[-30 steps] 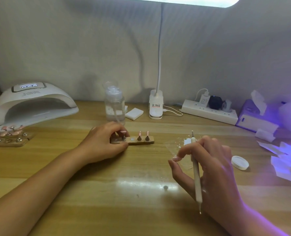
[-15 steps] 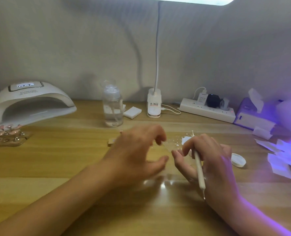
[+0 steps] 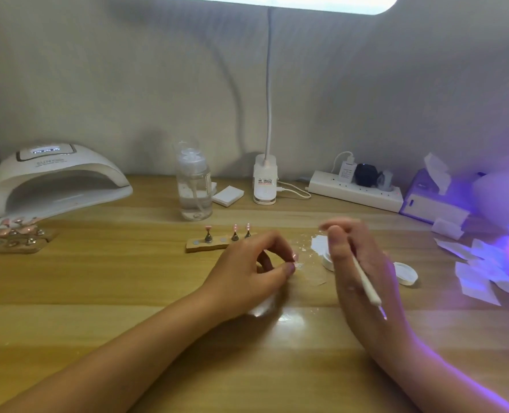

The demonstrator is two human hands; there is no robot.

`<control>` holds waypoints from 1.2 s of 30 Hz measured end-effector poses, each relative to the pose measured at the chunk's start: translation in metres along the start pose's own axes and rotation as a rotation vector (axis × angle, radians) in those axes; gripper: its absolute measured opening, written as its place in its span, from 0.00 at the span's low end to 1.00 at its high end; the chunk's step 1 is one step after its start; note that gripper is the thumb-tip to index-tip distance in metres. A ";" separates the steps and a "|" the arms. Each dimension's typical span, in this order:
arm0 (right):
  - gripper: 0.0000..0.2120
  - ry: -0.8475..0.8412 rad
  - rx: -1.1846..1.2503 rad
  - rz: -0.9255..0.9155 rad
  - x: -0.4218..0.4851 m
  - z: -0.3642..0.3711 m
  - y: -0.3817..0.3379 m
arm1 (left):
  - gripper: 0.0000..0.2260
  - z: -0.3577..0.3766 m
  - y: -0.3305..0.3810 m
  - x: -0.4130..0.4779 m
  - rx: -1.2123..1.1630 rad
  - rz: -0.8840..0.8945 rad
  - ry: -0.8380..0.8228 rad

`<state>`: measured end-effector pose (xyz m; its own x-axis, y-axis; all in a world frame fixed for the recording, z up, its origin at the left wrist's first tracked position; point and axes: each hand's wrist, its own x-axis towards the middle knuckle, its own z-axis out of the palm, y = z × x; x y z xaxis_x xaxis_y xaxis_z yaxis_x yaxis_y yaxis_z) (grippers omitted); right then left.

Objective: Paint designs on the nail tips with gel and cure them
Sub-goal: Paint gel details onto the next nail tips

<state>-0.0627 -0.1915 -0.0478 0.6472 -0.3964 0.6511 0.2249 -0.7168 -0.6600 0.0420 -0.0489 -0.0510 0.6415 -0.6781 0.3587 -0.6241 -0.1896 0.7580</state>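
**Gel work at the table.** A thin white pen (image 3: 366,281) is gripped in the right hand (image 3: 363,272), its fine point turned back toward the person. The raised fingers (image 3: 335,242) are blurred.

The left hand (image 3: 247,269) is rested on the wooden table (image 3: 128,293) just beside the right. Its fingers are curled, with thumb and forefinger brought together over a clear sheet (image 3: 309,275). Whether anything is pinched between them cannot be told.

Just beyond the left hand's knuckles a wooden holder (image 3: 198,245) is seen. Three pink nail tips (image 3: 235,228) are stood upright on it on small cones, touched by neither hand.

A white jar (image 3: 326,260) is partly hidden behind the right hand, and a white lid (image 3: 405,272) is laid flat just to that hand's outer side.

Well out to the left of the left hand a white curing lamp (image 3: 53,180) is set with its display lit, and a second rack of nail tips (image 3: 11,234) is placed in front of it. Beyond both hands, along the wall, a clear bottle (image 3: 194,186), a desk lamp's base (image 3: 265,186) and a power strip (image 3: 354,192) are lined up. Paper scraps (image 3: 479,272), washed in violet light, are scattered to the right of the right hand.
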 end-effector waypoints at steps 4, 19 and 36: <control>0.09 0.179 0.210 0.273 0.011 -0.003 0.011 | 0.06 -0.001 0.000 0.005 -0.041 -0.095 -0.061; 0.10 0.167 0.221 0.540 0.023 -0.015 0.039 | 0.02 0.012 -0.002 0.014 0.025 -0.085 -0.010; 0.12 0.147 0.150 0.502 0.020 -0.012 0.047 | 0.02 0.012 -0.005 0.016 0.164 -0.022 -0.060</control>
<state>-0.0480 -0.2406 -0.0614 0.5955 -0.7528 0.2807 0.0226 -0.3335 -0.9425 0.0501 -0.0674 -0.0554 0.6309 -0.7128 0.3063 -0.6778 -0.3144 0.6646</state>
